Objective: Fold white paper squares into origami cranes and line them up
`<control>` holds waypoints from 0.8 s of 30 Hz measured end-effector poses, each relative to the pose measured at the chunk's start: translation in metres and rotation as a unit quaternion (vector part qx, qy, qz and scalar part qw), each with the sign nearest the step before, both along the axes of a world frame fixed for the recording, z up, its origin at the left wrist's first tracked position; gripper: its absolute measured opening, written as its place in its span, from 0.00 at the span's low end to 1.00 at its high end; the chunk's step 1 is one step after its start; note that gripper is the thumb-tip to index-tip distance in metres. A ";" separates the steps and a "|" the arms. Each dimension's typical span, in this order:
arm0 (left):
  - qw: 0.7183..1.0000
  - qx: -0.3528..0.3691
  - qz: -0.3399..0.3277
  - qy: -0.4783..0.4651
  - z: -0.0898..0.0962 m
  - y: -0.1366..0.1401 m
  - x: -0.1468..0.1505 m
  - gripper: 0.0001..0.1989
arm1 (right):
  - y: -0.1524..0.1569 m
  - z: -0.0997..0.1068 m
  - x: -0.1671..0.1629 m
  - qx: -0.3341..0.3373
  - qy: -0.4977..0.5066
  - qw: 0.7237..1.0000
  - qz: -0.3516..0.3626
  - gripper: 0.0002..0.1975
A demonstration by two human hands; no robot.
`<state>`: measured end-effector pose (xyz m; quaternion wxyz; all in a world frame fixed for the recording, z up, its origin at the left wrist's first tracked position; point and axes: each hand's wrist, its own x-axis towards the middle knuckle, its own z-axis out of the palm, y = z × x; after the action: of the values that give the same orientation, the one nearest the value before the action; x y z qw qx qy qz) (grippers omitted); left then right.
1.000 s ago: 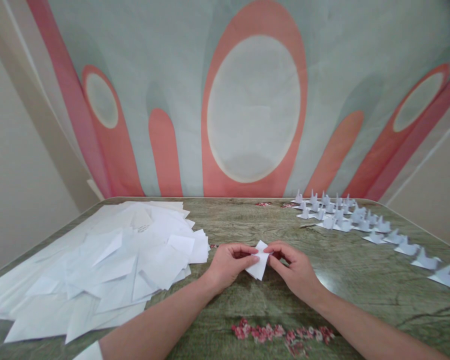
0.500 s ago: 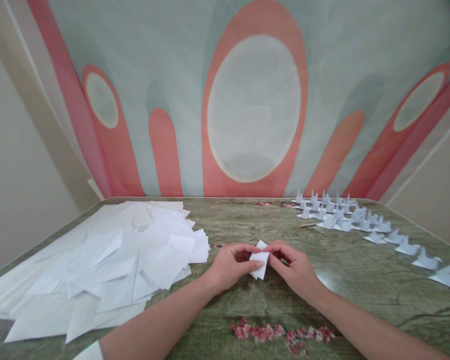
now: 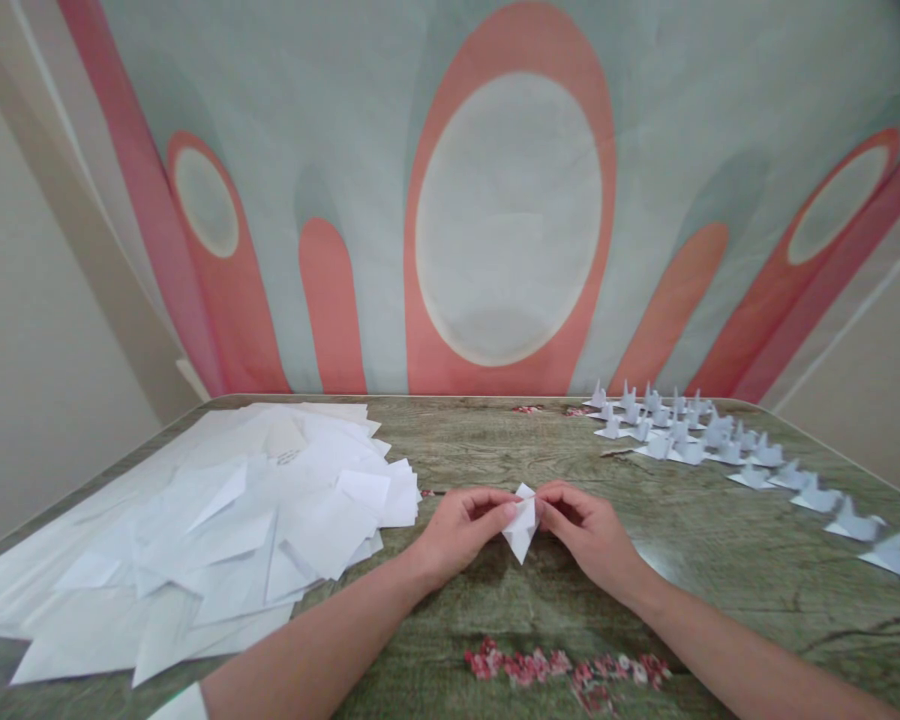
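A small piece of folded white paper point(image 3: 523, 530) is held between both hands above the middle of the table. Its lower end narrows to a point, and a small tip sticks up at the top. My left hand point(image 3: 461, 525) pinches its left edge between thumb and fingers. On the opposite edge, my right hand point(image 3: 586, 532) pinches it the same way. The fingertips cover parts of the paper's sides, so the folds there are hidden.
A wide heap of loose white paper sheets point(image 3: 232, 540) covers the table's left side. Several folded paper cranes point(image 3: 720, 435) stand in rows at the right. The wood-patterned table point(image 3: 450, 430) bears printed pink flowers point(image 3: 517, 662) and ends at a patterned backdrop point(image 3: 375, 300).
The paper's lower part has gone from a squarish flap to a narrow pointed shape. My right thumb has come onto its right edge; both hands stay in nearly the same place.
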<state>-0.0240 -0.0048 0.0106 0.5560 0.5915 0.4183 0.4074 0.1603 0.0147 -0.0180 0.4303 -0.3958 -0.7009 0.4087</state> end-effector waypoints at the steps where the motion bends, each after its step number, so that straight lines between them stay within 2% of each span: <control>1: 1.000 0.000 0.000 -0.004 -0.001 0.000 0.000 0.17 | 0.000 0.000 0.000 -0.002 0.001 1.000 0.003 0.13; 7: 1.000 0.000 -0.003 -0.028 -0.013 0.003 -0.002 0.15 | -0.002 -0.001 0.000 0.008 -0.021 1.000 0.007 0.13; 11: 0.999 -0.015 0.017 -0.038 -0.018 0.003 -0.002 0.14 | -0.007 0.000 -0.001 0.001 -0.033 0.999 0.000 0.11; 17: 0.998 -0.013 0.036 -0.044 -0.015 0.001 0.000 0.12 | -0.012 0.002 -0.004 -0.038 -0.007 0.999 0.004 0.11; 21: 0.998 -0.018 0.047 -0.042 -0.011 0.001 0.002 0.14 | -0.014 0.001 -0.005 -0.082 0.040 0.996 0.020 0.13; 24: 0.997 -0.025 0.066 -0.041 -0.009 0.001 0.003 0.16 | -0.015 0.000 -0.005 -0.084 0.055 0.995 0.020 0.13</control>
<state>-0.0215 -0.0042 0.0018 0.5596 0.5311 0.4432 0.4565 0.1556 0.0002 -0.0176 0.4252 -0.3929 -0.6473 0.4958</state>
